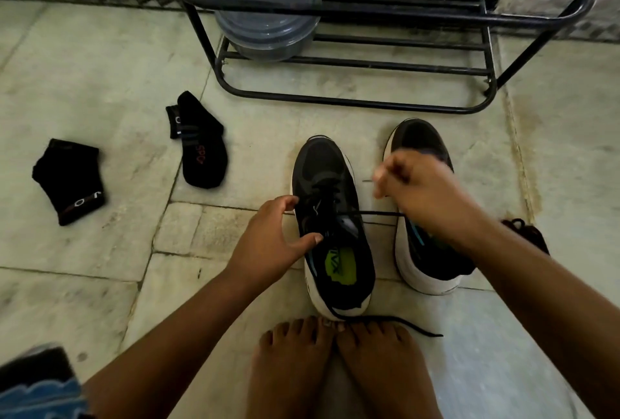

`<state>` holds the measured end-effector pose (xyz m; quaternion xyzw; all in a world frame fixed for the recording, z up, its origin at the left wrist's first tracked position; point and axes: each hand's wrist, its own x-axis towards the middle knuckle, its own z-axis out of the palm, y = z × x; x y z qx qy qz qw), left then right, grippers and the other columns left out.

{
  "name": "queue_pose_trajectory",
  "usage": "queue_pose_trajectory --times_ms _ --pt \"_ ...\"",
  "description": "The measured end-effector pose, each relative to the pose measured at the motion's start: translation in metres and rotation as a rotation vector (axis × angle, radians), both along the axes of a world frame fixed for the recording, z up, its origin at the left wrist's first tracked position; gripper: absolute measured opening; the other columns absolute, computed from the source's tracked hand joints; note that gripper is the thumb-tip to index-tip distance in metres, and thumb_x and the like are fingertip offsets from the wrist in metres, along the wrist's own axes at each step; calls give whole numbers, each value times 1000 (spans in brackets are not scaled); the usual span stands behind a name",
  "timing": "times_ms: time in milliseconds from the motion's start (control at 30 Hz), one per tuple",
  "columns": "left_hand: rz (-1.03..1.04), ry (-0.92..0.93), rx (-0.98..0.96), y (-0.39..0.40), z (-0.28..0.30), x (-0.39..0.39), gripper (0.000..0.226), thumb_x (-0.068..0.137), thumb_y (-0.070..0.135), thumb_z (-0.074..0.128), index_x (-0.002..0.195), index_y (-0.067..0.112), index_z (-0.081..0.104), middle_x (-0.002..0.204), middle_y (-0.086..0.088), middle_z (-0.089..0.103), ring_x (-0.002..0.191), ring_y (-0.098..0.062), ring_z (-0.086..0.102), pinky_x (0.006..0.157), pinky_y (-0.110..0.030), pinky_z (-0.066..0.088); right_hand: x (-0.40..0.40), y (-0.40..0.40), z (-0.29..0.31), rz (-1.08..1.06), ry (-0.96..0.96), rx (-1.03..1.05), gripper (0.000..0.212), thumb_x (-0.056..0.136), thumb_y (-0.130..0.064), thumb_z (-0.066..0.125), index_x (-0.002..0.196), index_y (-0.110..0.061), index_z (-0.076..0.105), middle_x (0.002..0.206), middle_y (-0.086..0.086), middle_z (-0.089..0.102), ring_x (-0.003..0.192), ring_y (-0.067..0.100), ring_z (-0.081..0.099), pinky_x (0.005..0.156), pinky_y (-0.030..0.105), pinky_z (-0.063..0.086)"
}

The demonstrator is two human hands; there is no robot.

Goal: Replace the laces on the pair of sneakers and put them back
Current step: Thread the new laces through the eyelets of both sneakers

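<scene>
bare feet (339,365) | mesh sneaker (330,217) | thin black lace (375,214) taut | stone floor (100,83)

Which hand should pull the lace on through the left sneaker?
The right hand: it already pinches the lace stretched from the left sneaker. The left hand only steadies that sneaker.

Soft daylight, wide-angle edge bending, right hand (416,190) motion-blurred.
</scene>
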<state>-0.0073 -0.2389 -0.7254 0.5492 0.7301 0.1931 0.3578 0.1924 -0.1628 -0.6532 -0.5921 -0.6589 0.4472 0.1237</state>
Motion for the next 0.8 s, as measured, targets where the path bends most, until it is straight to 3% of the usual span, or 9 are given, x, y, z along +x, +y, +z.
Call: queue_pose_trajectory --times_ms 67,100,200,300,400,500,600,700,800 --pt "-2 11 -10 0 -2 0 71 77 41 74 137 23 41 137 5 47 123 -10 45 94 -21 36 2 -8 -7 294 -374 -16 20 92 -40 55 95 -20 59 86 -3 65 77 10 60 70 28 51" --pt "-6 16 -15 -1 -3 1 71 77 42 73 138 23 40 137 5 46 124 -10 45 94 -21 36 3 -11 -9 358 -392 -120 22 90 -40 57 100 -20 60 89 -1 67 83 11 61 77 29 51" --pt "-10 22 -15 -2 -4 3 70 78 41 72 138 23 40 137 3 46 123 -12 45 96 -23 38 3 -20 3 405 -24 -411 14 93 -22 57 101 -15 67 67 2 64 59 2 54 63 16 43" --pt "1 6 -4 -3 -4 3 68 78 40 72 137 23 41 136 2 47 121 -13 48 96 -26 41 10 -12 21 478 272 -480 19 95 -9 51 99 -7 70 56 -1 49 46 2 41 47 8 33" --pt "-5 -2 0 -5 -5 4 68 78 40 71 137 25 40 136 3 47 114 -13 51 89 -23 42 10 -15 21 712 273 -471 19 95 -7 51 99 -9 70 60 -7 53 57 3 45 59 11 37" --pt "-19 7 27 -6 -6 5 68 79 41 71 138 30 39 133 5 47 96 -8 54 75 -18 42 3 -42 2 772 152 -493 21 97 -12 49 107 -8 67 82 6 64 73 14 46 72 22 36" --pt "-61 46 79 -8 -4 5 66 81 38 69 139 41 36 123 11 43 89 -6 52 72 -14 41 -5 -47 -1 799 162 -581 22 97 -9 48 107 -10 67 79 -14 63 70 -4 51 70 11 39" --pt "-280 123 352 -12 -1 1 30 87 31 61 116 38 62 121 9 47 102 -11 48 81 -14 37 -8 -34 2 859 212 -583 25 97 -9 47 112 -11 66 69 -6 56 67 1 53 76 24 49" --pt "-437 165 516 -16 0 -8 16 89 30 52 89 24 66 117 4 53 108 -11 45 87 -12 32 -8 -38 -2 834 258 -647 26 99 -11 43 117 -13 61 77 1 63 71 9 56 71 20 48"
